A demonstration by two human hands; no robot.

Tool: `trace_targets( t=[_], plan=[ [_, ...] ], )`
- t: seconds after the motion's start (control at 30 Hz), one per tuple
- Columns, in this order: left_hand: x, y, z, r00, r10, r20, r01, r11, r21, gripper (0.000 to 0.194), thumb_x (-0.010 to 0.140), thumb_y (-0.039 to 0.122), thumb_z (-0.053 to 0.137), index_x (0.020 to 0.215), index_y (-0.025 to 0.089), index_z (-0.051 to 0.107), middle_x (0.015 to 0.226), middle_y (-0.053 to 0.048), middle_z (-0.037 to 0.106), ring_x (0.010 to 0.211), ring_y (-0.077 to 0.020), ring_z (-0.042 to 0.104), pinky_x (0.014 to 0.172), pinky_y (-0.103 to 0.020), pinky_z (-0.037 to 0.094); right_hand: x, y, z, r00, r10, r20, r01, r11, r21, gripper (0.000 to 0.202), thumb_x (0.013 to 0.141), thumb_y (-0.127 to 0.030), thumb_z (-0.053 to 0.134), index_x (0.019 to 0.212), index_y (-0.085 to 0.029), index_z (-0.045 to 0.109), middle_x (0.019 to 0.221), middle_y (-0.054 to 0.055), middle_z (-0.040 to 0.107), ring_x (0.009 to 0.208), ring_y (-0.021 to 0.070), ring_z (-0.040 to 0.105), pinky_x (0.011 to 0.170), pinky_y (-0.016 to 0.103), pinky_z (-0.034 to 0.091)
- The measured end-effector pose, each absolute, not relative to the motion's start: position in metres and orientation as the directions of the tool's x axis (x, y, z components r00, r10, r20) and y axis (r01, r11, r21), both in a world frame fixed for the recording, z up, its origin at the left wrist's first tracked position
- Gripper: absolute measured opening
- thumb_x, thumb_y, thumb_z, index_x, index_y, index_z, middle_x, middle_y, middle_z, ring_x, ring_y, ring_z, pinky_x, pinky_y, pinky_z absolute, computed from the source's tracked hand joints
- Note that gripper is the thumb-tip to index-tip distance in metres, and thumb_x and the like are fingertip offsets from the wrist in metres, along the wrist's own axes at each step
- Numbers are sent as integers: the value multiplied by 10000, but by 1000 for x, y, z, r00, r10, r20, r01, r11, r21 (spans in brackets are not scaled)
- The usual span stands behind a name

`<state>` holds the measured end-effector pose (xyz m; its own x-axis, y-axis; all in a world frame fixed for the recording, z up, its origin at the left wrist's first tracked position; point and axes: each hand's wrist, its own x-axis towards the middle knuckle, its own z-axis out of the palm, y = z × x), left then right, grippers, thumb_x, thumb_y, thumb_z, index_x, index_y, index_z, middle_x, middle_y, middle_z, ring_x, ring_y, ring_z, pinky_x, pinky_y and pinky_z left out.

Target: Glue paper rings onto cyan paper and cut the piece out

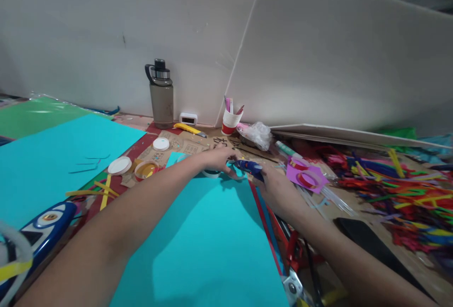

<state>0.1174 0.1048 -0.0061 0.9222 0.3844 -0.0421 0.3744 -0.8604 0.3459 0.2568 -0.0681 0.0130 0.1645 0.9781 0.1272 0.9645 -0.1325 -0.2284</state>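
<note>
My left hand (221,158) reaches to the far end of a large turquoise sheet (208,236), its fingers curled around a small turquoise paper piece (239,173). Just right of it, my right hand (271,179) grips a blue glue gun (249,166), whose front end points at the left fingers. Partly hidden under the left hand and wrist is a white-rimmed round piece (211,174). The exact contact between the glue gun's tip and the paper piece is too small to make out.
A grey bottle (162,101), a yellow cutter (189,130) and a paper cup (231,122) stand or lie by the wall. Tape rings on purple paper (307,174), a black phone-like slab (377,250) and colourful pipe cleaners (406,198) lie right; red-handled pliers (293,250) lie near.
</note>
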Motion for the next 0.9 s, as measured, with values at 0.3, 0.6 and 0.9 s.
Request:
trace_targets(
  t=[0.3,0.6,0.9],
  plan=[
    [115,103,-4,923,382,-44,372,-859,353,609,649,614,671,1162,292,605,1221,-44,587,1172,-327,426,975,-474,329,268,-71,4,185,970,157,970,-154,-189,244,926,-276,454,1103,-167,581,1044,117,658,947,231,604,759,298,404],
    [115,102,-4,921,388,-41,374,-849,372,656,654,595,688,1229,303,566,1286,-42,561,1211,-331,402,1001,-483,304,271,-74,0,189,967,170,972,-160,-173,239,929,-272,434,1087,-163,576,1021,111,655,924,227,605,754,295,411],
    [116,106,-8,931,364,-35,350,-858,375,629,660,618,672,1205,314,589,1276,-32,556,1216,-332,395,1006,-495,304,273,-78,1,177,965,191,975,-146,-165,260,934,-275,428,1134,-174,560,1078,114,644,979,233,600,779,299,411]
  ],
)
